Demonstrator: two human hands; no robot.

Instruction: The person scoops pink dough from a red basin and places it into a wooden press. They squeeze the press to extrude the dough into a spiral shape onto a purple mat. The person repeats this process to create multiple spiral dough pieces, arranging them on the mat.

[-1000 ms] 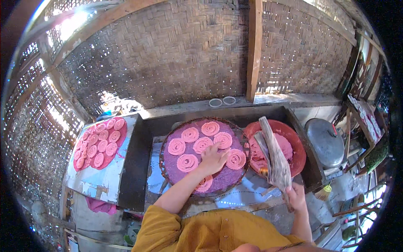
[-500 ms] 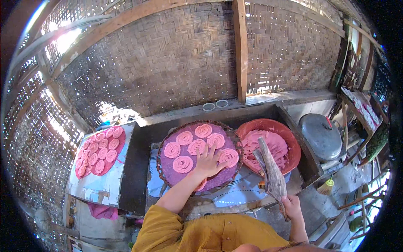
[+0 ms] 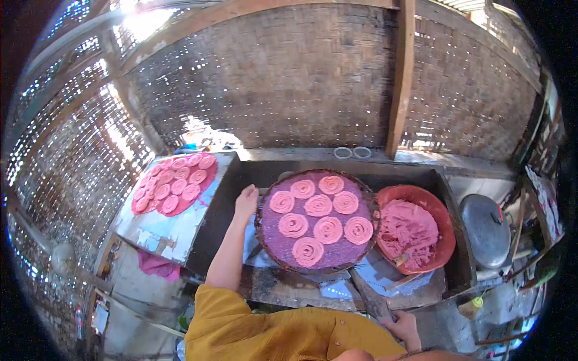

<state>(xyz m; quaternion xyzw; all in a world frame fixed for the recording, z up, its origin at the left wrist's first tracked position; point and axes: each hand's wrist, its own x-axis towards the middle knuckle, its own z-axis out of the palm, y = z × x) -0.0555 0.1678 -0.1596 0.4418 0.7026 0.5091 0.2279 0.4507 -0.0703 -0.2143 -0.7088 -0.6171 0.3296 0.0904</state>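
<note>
A round tray (image 3: 267, 243) with a purple mesh surface stands in front of me, bearing several coiled pink dough spirals (image 3: 318, 205). My left hand (image 3: 246, 201) is closed at the tray's upper left rim, its fingers curled and partly hidden. Low on the right, my right hand (image 3: 403, 328) grips the end of a long, weathered wooden tool (image 3: 374, 299). The tool's narrow far end reaches the tray's front edge. Beside the tray, a red bowl (image 3: 445, 240) holds a lump of pink dough (image 3: 412, 228) with a small tan piece at its front.
On the left, a pale board (image 3: 174, 237) carries a pink sheet with several spirals. The dark trough's wall (image 3: 454, 216) surrounds tray and bowl. Two pale rings (image 3: 352, 153) lie on the back ledge. A grey lidded pot (image 3: 483, 231) stands at right.
My left hand has left the spirals and moved to the tray's left rim. My right hand has lowered the wooden tool from over the bowl toward me. The view has swung left.
</note>
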